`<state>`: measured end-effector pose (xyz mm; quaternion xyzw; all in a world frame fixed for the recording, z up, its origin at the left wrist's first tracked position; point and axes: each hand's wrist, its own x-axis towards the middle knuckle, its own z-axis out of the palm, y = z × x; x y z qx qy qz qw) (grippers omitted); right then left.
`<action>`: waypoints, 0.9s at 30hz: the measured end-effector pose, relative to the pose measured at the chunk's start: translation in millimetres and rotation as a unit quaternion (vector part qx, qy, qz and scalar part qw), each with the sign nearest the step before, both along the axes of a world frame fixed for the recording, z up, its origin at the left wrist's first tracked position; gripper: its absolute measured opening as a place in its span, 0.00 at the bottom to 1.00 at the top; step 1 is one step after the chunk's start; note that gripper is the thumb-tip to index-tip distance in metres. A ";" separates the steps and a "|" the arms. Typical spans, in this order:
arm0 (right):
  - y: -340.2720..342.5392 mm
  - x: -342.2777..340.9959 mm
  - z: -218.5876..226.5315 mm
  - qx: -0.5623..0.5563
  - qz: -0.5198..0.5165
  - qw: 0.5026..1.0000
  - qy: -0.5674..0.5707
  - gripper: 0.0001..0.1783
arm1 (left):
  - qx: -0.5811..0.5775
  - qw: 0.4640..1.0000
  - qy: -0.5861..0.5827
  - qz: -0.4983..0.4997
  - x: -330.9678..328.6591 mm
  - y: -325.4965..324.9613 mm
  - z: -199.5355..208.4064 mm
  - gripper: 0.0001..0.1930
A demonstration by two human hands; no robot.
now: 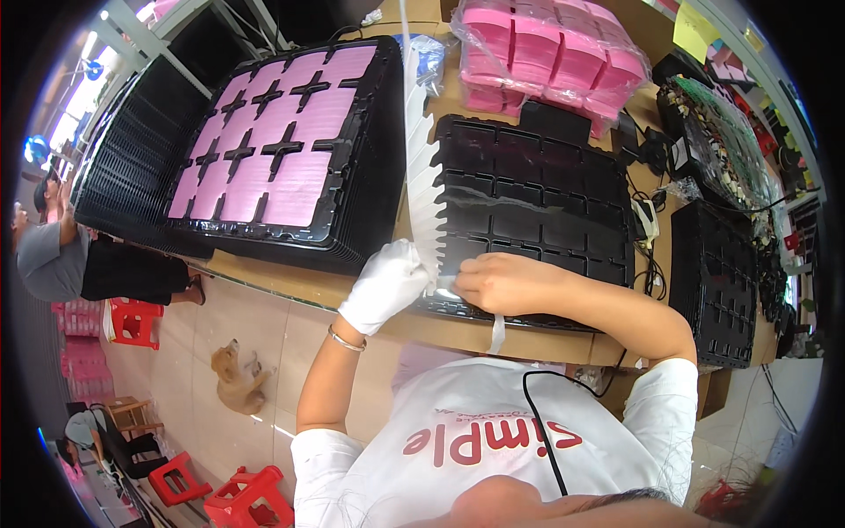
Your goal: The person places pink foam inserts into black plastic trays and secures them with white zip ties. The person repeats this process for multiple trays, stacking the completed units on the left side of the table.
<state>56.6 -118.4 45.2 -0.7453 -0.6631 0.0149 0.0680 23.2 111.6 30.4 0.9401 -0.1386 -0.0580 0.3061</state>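
Observation:
My left hand (387, 283), in a white glove, is closed around the lower end of a long white strip (421, 176) with a jagged, tooth-like edge. The strip runs up and away between two black tray stacks. Beside it, my bare right hand (503, 283) has its fingers pinched together over the near edge of a black compartment tray (546, 216). What those fingers hold is too small to make out. Below that wrist hangs a short pale ribbon-like piece (498, 335); its upper end is hidden. Clear film seems to lie over part of the tray.
To the left stands a tall stack of black trays (361, 167) with pink foam sheets (304, 176). Film-wrapped pink bundles (550, 53) sit behind. At right are another black tray (717, 282), cables and a bin of wired parts (726, 141). A dog (238, 378) and red stools (251, 500) occupy the floor.

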 end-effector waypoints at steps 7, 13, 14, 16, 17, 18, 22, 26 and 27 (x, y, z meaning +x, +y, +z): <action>7.9 7.8 -0.9 0.029 -0.048 0.995 0.077 0.22 | -0.082 0.996 -0.012 -0.015 2.5 5.3 -19.8 0.09; 35.3 35.5 -32.5 0.105 -0.046 0.981 0.153 0.10 | -0.146 0.988 -0.014 0.038 -1.5 2.9 -12.7 0.09; 35.1 37.0 -42.5 0.163 -0.126 0.946 0.252 0.09 | -0.189 0.980 0.010 0.053 -1.8 1.2 -10.8 0.09; 37.4 34.3 -37.4 0.205 -0.203 0.918 0.273 0.10 | -0.297 0.949 0.067 0.086 -3.6 1.0 -14.8 0.11; 37.4 31.0 -32.3 0.225 -0.241 0.901 0.282 0.10 | -0.358 0.923 0.099 0.099 -4.7 1.4 -21.9 0.12; 34.0 25.0 -23.7 0.229 -0.287 0.875 0.316 0.10 | -0.416 0.893 0.132 0.109 -4.6 0.2 -22.9 0.13; 0.1 -1.1 -0.2 0.157 -0.390 0.583 0.695 0.08 | -0.535 0.798 0.277 0.039 -13.0 7.4 5.7 0.17; -29.6 -42.7 -5.4 0.176 -0.386 0.430 0.797 0.07 | -0.536 0.805 0.242 0.080 -34.1 -26.5 26.2 0.12; -35.7 -49.9 -0.4 0.152 -0.391 0.459 0.783 0.08 | -0.522 0.812 0.246 0.089 -34.1 -34.8 26.6 0.12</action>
